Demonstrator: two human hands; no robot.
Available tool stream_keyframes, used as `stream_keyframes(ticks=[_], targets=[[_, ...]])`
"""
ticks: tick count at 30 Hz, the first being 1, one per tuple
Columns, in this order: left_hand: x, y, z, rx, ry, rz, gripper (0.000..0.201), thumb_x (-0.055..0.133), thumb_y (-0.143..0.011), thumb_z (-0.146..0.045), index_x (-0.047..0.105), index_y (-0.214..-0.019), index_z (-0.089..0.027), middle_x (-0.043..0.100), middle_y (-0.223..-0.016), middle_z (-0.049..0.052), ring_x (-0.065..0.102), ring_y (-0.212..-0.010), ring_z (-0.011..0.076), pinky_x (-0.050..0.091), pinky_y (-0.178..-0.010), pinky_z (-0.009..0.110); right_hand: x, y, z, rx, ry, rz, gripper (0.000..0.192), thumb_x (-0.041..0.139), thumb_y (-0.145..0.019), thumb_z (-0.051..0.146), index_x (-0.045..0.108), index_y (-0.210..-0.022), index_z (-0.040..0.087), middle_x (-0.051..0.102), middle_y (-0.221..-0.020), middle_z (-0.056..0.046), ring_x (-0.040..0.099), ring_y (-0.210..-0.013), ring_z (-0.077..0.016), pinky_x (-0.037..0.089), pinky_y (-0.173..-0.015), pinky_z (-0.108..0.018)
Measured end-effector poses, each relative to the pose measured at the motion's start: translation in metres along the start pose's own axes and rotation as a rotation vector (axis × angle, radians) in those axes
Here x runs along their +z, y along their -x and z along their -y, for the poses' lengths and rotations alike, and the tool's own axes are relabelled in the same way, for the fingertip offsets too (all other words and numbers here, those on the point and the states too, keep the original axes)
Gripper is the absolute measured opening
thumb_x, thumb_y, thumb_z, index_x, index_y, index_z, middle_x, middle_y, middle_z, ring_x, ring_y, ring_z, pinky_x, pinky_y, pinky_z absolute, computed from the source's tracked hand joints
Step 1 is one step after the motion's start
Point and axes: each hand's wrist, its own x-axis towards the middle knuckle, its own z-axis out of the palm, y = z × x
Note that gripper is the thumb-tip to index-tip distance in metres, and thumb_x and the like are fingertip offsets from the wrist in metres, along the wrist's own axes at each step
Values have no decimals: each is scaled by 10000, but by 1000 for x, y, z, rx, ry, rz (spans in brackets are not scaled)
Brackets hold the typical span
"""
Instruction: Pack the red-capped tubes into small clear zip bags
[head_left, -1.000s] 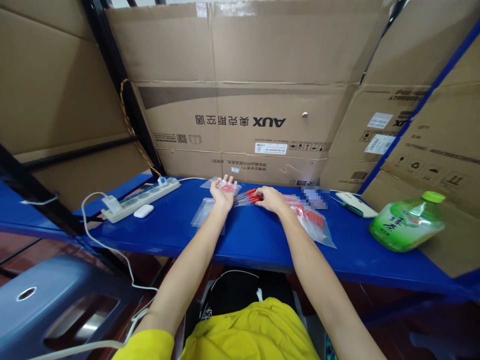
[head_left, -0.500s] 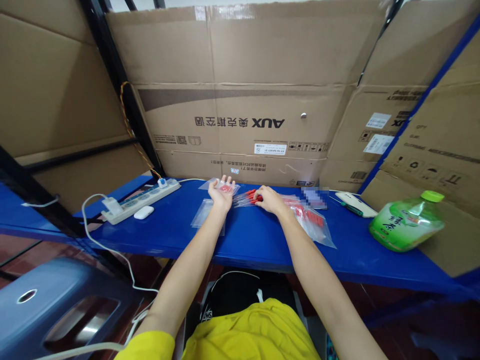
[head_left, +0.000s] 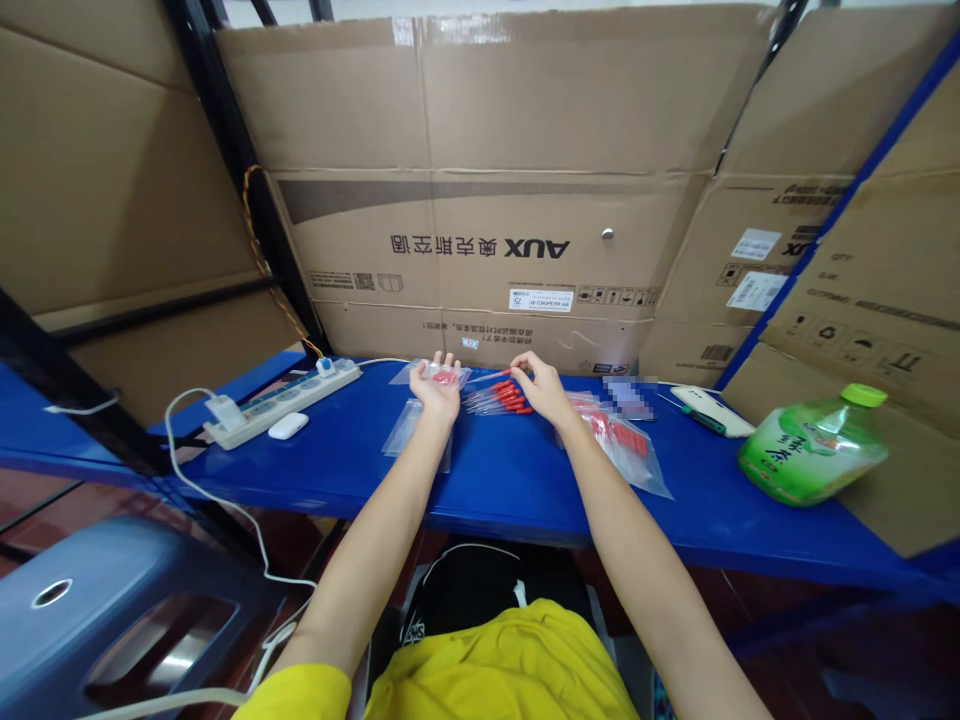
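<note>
My left hand (head_left: 440, 392), palm up with fingers curled, holds a small clear plastic bag (head_left: 401, 374) with something red inside it. My right hand (head_left: 541, 388) pinches the red handle of a thin screwdriver (head_left: 495, 376), its pale shaft pointing left toward the bag. Just below, between both hands, a pile of red-handled screwdrivers (head_left: 501, 399) lies on the blue table with the shafts to the left. Flat clear bags (head_left: 405, 428) lie under my left wrist. Beside my right wrist are filled plastic bags (head_left: 626, 450) with red handles showing.
The blue table (head_left: 510, 490) backs onto a cardboard wall (head_left: 480, 120). On the left are a power strip (head_left: 285, 400) and a white case (head_left: 287, 426). At right lie a green-handled tool (head_left: 703, 419), a white object (head_left: 724, 412) and a green bottle (head_left: 814, 450).
My right hand has risen from the pile with one screwdriver in its fingertips. My left hand and its bag have shifted slightly left.
</note>
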Motion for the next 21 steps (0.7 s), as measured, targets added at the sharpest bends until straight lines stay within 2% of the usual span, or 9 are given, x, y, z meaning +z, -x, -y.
stream_keyframes(ticks=[3,9,14,18,21], targets=[[1,0,-2,30,10,-13,142,439,-904,-328,500,-831,-223,639,-1219,80,645,-1166,217,564,-902,330,2,-1,9,-16,-109,-67,191,524,-970,387,614,-994,220,698,-925,-34,658,-866,-199,501,-830,-309],[0,2,2,24,28,-2,135,445,-910,-323,504,-846,-221,648,-1190,71,659,-1120,214,558,-917,348,14,5,26,-6,-165,-24,199,585,-935,407,625,-993,221,707,-902,-29,655,-826,-194,489,-757,-299],[2,8,13,-41,5,66,104,475,-906,-287,540,-878,-211,685,-1144,76,676,-1085,215,549,-964,375,37,10,35,9,-286,42,266,707,-861,452,625,-962,220,740,-909,-28,677,-808,-193,491,-754,-300],[4,14,21,-117,-51,100,103,493,-887,-246,583,-909,-200,714,-1157,92,692,-1074,232,549,-989,408,52,12,32,49,-295,15,249,745,-825,452,669,-872,220,734,-798,-11,638,-700,-179,480,-697,-300],[5,17,24,-175,-90,114,171,487,-866,-221,620,-970,-193,728,-1173,113,687,-1125,256,546,-1014,434,58,12,29,71,-318,-31,206,742,-815,403,712,-898,218,760,-836,-20,658,-724,-182,501,-721,-305]])
